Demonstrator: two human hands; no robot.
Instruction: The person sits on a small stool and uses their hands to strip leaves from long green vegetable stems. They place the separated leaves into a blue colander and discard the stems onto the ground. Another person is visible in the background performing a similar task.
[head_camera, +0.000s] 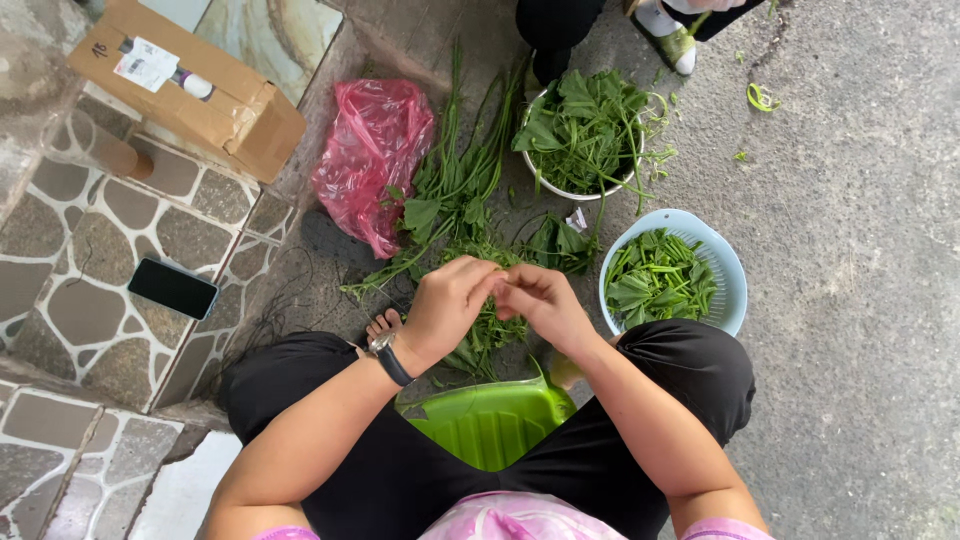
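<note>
While both hands meet over the green pile (455, 200), the left hand (445, 305) and right hand (535, 300) pinch one stem (487, 320) between their fingertips. It hangs down toward the knees. Cut leaves fill the blue basket (725, 265), nearest the right hand.

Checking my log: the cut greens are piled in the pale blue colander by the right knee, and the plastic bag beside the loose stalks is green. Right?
Not quite: the plastic bag beside the loose stalks is red, as the head view shows. The cut greens do lie in the pale blue colander by the right knee.
</note>
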